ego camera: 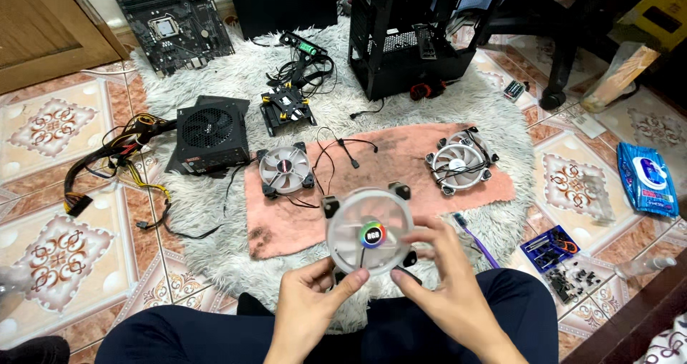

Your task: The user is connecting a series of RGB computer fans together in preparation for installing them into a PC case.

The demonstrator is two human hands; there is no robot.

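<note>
I hold a round white case fan (368,229) with a rainbow-ringed hub sticker and black corner mounts, above my lap. My left hand (309,308) grips its lower edge, thumb on the front. My right hand (442,282) holds its right side, fingers curled over the rim. Two more white fans lie on a pink cloth (401,160) ahead: one (285,169) at the left, one (459,162) at the right, with thin black cables between them.
A black power supply (212,133) with bundled cables sits left on the shaggy grey rug (236,85). A motherboard (172,20) lies far left, a black computer case (411,38) stands behind. A screwdriver bit set (549,246) and blue wipes pack (647,178) lie right.
</note>
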